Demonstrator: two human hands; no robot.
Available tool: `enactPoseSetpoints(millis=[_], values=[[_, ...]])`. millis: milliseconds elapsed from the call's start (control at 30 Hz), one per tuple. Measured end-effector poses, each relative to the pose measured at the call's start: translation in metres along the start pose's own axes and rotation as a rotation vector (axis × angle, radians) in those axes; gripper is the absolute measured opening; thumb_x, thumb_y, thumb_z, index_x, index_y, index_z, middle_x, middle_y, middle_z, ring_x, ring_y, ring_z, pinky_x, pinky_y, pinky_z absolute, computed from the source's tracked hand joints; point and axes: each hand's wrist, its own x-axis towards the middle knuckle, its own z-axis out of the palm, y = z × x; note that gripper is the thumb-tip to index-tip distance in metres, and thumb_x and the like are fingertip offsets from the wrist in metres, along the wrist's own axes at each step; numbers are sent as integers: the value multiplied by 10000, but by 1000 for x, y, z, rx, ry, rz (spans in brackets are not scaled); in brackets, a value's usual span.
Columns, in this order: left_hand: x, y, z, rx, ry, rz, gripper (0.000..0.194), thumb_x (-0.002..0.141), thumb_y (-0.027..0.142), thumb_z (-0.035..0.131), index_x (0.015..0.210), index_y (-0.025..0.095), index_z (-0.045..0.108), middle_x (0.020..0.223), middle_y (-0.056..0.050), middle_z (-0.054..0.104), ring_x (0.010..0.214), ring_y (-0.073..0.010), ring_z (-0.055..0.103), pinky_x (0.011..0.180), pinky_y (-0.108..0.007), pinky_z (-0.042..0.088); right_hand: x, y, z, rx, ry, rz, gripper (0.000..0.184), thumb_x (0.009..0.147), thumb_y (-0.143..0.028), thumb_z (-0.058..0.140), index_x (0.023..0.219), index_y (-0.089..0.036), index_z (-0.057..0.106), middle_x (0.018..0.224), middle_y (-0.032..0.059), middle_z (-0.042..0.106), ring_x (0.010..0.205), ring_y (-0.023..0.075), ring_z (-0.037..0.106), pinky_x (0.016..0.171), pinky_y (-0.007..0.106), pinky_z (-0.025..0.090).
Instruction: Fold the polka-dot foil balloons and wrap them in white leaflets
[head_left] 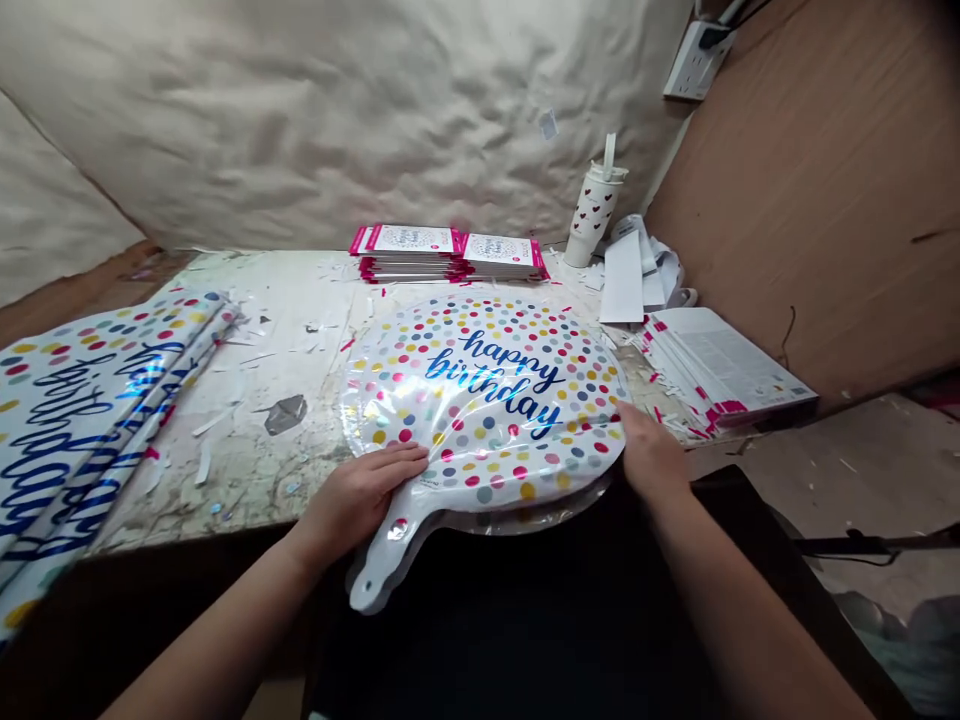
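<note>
A flat round foil balloon (487,400) with coloured dots and "happy birthday" in blue lies at the near edge of the worn table (285,320), on top of more of the same. Its white neck hangs over the edge toward me. My left hand (360,495) lies flat on the balloon's near left rim, fingers stretched out. At the right rim, my right hand (649,455) presses against the balloon's edge; its fingertips are tucked at or under the edge and mostly hidden.
Folded balloons of the same print (90,400) are piled at the left. Pink-edged packets (450,252) are stacked at the back, a heart-print cup with a straw (592,215) beside them. White printed cards (712,365) lie at the right. Paper scraps litter the tabletop.
</note>
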Motion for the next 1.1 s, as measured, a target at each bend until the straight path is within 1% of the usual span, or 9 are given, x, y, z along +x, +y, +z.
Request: enactPoseSetpoints(millis=[133, 267, 400, 500, 533, 667, 800, 1000, 1100], values=[[2, 1, -2, 30, -25, -16, 473, 816, 87, 382, 1249, 213, 524, 1326, -43, 494, 1245, -214, 423, 1040, -378, 367, 22, 37, -6, 156, -110, -319, 496, 804, -120, 445, 1290, -218, 469, 1408, 65, 381, 1336, 264, 250, 1073, 513, 218], [6, -3, -17, 13, -218, -49, 612, 781, 88, 385, 1371, 252, 354, 1421, -17, 356, 1321, -229, 286, 1080, -422, 266, 34, 53, -12, 425, -385, -484, 411, 830, -174, 448, 1214, -280, 550, 1360, 15, 451, 1308, 202, 323, 1084, 454, 237], [36, -22, -39, -318, -399, -340, 378, 806, 294, 468, 1158, 283, 607, 1238, -5, 578, 1153, -248, 515, 978, -366, 411, 72, 58, -20, 648, -605, -304, 300, 828, -368, 501, 1043, -243, 667, 1185, 49, 610, 1176, 247, 492, 1010, 429, 358], [72, -48, -46, -535, -192, -783, 385, 716, 518, 538, 818, 184, 700, 846, -42, 706, 768, -246, 645, 644, -303, 519, 116, 47, -14, 822, -608, 88, 361, 761, -516, 544, 836, -193, 686, 868, 57, 706, 840, 235, 645, 750, 350, 516], [82, -56, -47, -536, -153, -833, 430, 707, 567, 524, 764, 171, 682, 735, -36, 687, 673, -226, 630, 562, -283, 495, 129, 42, -10, 854, -596, 200, 367, 737, -538, 561, 776, -191, 672, 779, 45, 702, 743, 217, 648, 668, 323, 524], [91, -76, -44, -488, -144, -838, 442, 592, 602, 627, 636, 163, 624, 528, 7, 568, 501, -159, 528, 436, -229, 379, 152, 34, -4, 877, -616, 323, 339, 666, -515, 652, 703, -179, 638, 667, 30, 681, 608, 177, 625, 545, 268, 504], [80, -75, -34, -315, 50, -826, 478, 723, 625, 460, 703, 173, 617, 586, 7, 578, 562, -159, 534, 491, -239, 405, 151, 46, -11, 946, -777, 239, 382, 621, -474, 707, 790, -136, 649, 815, 78, 700, 718, 198, 649, 639, 281, 519], [92, -79, -24, -49, 125, -881, 391, 826, 494, 366, 734, 194, 599, 648, -19, 597, 672, -207, 567, 608, -290, 426, 171, 45, 11, 642, -427, 252, 427, 681, -579, 576, 776, -167, 633, 661, 31, 665, 571, 159, 594, 495, 250, 447], [100, -68, -24, 102, 168, -890, 333, 817, 389, 423, 1000, 174, 600, 906, -103, 644, 913, -293, 567, 777, -391, 422, 176, 38, 24, 511, -371, 250, 402, 629, -572, 619, 665, -172, 625, 512, -7, 583, 480, 135, 520, 434, 232, 363]])
